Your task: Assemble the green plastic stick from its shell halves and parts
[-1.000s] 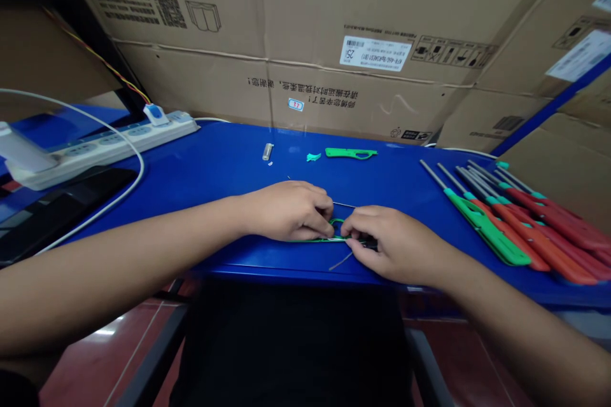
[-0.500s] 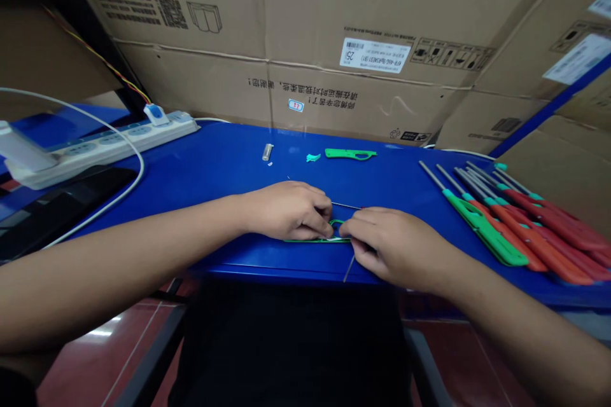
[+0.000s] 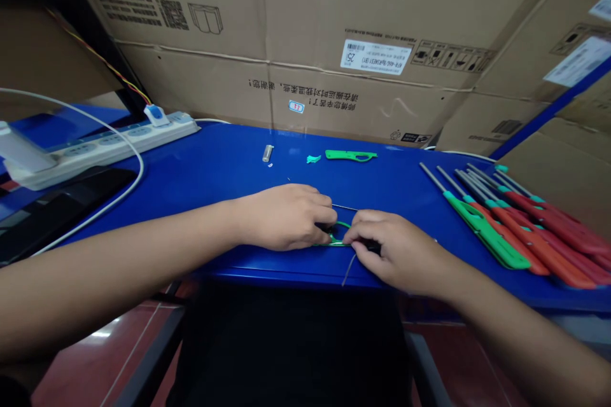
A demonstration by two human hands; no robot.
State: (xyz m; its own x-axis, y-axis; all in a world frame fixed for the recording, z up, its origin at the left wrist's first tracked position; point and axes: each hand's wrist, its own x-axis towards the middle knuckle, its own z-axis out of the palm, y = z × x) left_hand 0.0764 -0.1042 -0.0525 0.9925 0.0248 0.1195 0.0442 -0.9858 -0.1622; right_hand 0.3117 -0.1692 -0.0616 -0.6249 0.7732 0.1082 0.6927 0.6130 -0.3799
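1. 1 white power strip at the left end of the blue table, with a white cable looping across and a flat black thing just in front. Too dark to tell what that is.
2. Next, toward the back, a small silver cylinder, kinda near the big cardboard box.
3. Left hand: fingers bent down onto the green handle. Tips are mostly hidden, so can't tell if they're pinching or just pressing.
4. Behind that, a little teal bit, with a green cover lying just right of it.
5. That green handle is near the table's front edge, between the 2 hands, loop showing. A thin wire sticks out toward the edge.
6. Right hand: thumb and forefinger tips close together at the handle's right end. Can't tell what's gripped, if anything.
7. Far right, 1 green lighter beside a heap of reddish lighters.
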